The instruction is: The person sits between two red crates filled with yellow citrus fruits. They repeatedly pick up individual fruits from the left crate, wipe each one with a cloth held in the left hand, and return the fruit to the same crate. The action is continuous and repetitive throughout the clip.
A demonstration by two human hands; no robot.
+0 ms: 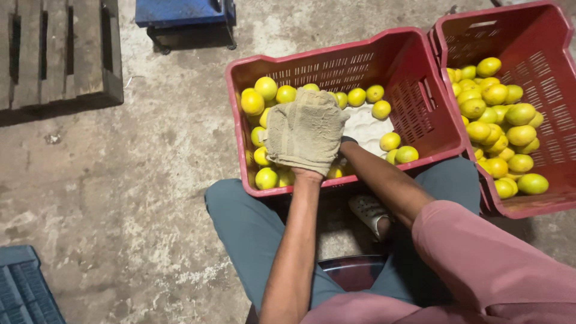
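Over the near red crate (414, 108), which stands on the concrete floor (150, 180) between the seated person's knees, both hands meet around a beige cloth (306, 129). The left hand (303, 144) lies wholly under that cloth, which drapes it like a mitt from wrist to fingertips, so I cannot tell whether its fingers are curled or flat. The right hand (345, 144) comes in from the right and goes under the cloth's edge; only the wrist shows, and its grip cannot be told either, nor whether a fruit sits between the two hands. The cloth's long axis runs away from the person, from the left wrist toward the crate's far wall. Loose yellow-green citrus fruits (264, 99) lie just left of and just beyond the wrapped hand, touching or nearly touching the cloth, while a smaller cluster (396, 147) lies to the right across a bare patch of white liner (366, 126); the left hand is the nearer one to the larger group. Counted: two red crates, the second crate (540, 90) touching the first on its right; one cloth; roughly twenty fruits showing in the near crate and about thirty heaped in the second. A wooden pallet (60, 54) lies at the upper left, well apart.
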